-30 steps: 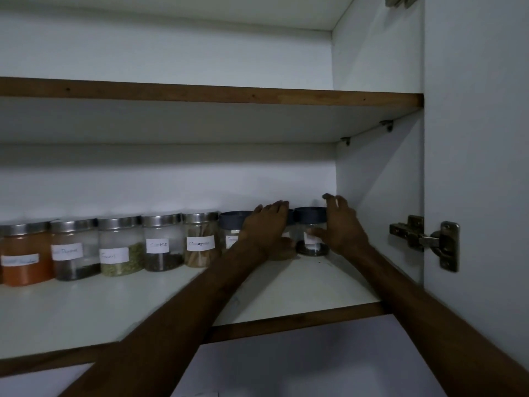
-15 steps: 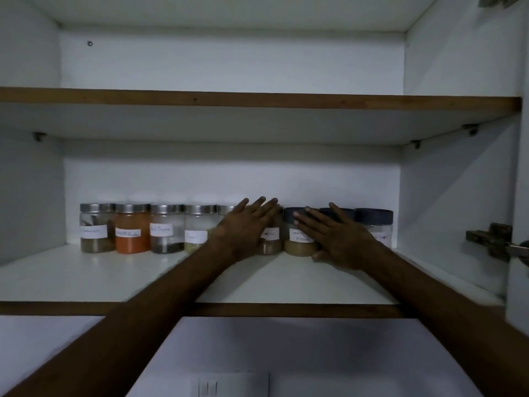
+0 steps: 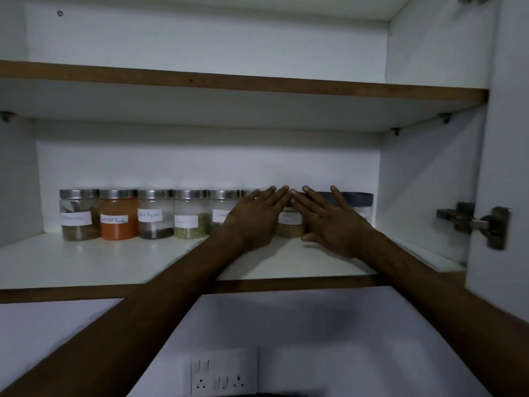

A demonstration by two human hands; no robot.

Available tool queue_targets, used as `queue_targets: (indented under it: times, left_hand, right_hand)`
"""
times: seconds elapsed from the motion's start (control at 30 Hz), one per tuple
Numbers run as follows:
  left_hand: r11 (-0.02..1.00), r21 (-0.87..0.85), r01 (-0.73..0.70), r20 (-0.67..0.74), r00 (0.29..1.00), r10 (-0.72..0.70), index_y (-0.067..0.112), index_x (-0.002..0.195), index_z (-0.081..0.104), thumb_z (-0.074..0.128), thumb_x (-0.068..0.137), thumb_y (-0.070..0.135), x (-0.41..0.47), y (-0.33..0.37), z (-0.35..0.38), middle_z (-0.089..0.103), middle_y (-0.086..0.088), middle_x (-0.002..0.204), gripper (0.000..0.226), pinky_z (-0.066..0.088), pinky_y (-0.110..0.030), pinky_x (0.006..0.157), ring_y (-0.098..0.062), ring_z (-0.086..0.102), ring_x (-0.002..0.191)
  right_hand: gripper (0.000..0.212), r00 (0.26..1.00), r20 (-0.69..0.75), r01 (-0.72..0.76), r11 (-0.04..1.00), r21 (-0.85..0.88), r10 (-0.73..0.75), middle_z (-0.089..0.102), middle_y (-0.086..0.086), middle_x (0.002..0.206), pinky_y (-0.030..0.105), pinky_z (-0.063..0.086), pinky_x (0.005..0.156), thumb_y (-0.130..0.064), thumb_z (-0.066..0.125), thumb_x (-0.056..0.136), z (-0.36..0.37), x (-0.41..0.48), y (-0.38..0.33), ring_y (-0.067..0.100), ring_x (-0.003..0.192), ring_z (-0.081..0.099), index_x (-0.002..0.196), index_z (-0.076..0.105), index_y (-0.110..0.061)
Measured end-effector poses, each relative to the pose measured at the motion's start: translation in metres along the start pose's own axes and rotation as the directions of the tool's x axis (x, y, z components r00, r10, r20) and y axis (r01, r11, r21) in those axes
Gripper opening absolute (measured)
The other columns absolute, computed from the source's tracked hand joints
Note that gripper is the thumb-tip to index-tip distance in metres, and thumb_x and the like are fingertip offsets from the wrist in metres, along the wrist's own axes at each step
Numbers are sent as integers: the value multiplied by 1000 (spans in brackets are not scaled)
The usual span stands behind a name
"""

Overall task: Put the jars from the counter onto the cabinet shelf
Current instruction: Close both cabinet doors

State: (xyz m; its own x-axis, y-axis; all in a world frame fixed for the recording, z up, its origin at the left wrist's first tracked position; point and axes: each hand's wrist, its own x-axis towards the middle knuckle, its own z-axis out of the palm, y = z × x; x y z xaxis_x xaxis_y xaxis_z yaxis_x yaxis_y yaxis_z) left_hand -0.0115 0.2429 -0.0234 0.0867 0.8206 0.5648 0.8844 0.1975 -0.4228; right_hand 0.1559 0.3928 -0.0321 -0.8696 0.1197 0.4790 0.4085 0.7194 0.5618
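A row of labelled spice jars (image 3: 154, 214) is being kept upright along the back of the cabinet shelf (image 3: 100, 262). The left hand (image 3: 254, 220) and right hand (image 3: 333, 224) are being held flat, fingers spread, gripping nothing. Placement is judged nearly finished.

We see clear glass jars (image 3: 156, 214) with brushed metal lids (image 3: 155, 194), paper labels (image 3: 150, 215), and a smooth white shelf (image 3: 86, 262) edged in wood.

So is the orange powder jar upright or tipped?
Upright: the orange jar stands on the shelf, steel lid on top, label level.
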Motion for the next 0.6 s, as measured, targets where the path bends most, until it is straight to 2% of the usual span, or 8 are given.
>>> queue_targets:
  times: [0.13, 0.23, 0.33, 0.47, 0.6]
  left_hand:
    - [994, -78, -72, -58, 996, 68, 18, 155, -3, 47, 97, 36, 1, 22, -19, -3, -1, 163, 79, 7, -36, 119, -18, 4, 150]
    - [984, -117, -133, -119, 986, 119, 17, 155, -2, 46, 98, 39, -1, 39, -37, -3, 0, 163, 78, 11, -38, 120, -18, 4, 150]
    - [962, -182, -205, -168, 970, 175, 17, 155, -2, 45, 98, 40, -8, 62, -63, -4, 0, 163, 77, 11, -38, 120, -19, 2, 150]
    - [916, -237, -324, -268, 928, 259, 18, 155, -2, 44, 98, 41, -18, 101, -96, -5, 1, 164, 77, 12, -39, 120, -19, 3, 150]
    - [844, -261, -468, -383, 853, 354, 18, 155, -7, 44, 98, 41, -20, 156, -129, -9, 1, 163, 79, 11, -38, 119, -18, 1, 150]
  right_hand:
    - [79, 988, -22, -152, 986, -71, 151, -20, -4, 163, 59, -4, 120, -61, 27, 98, -35, -46, -5, 20, 151, -18, 156, -11, -22]
    - [79, 964, -34, -267, 956, -118, 265, -22, -4, 163, 59, -7, 118, -63, 23, 98, -68, -81, -10, 21, 151, -20, 156, -14, -24]
    - [80, 927, -57, -374, 910, -178, 370, -18, -5, 164, 61, -5, 118, -62, 29, 97, -105, -126, -16, 22, 151, -18, 156, -11, -25]
    - [79, 840, -113, -542, 809, -230, 531, -15, -4, 165, 60, -4, 117, -59, 33, 98, -156, -191, -26, 23, 152, -15, 157, -8, -26]
    - [80, 689, -162, -708, 609, -357, 706, -15, -3, 165, 63, -3, 117, -58, 33, 98, -208, -268, -34, 26, 152, -15, 157, -9, -23]
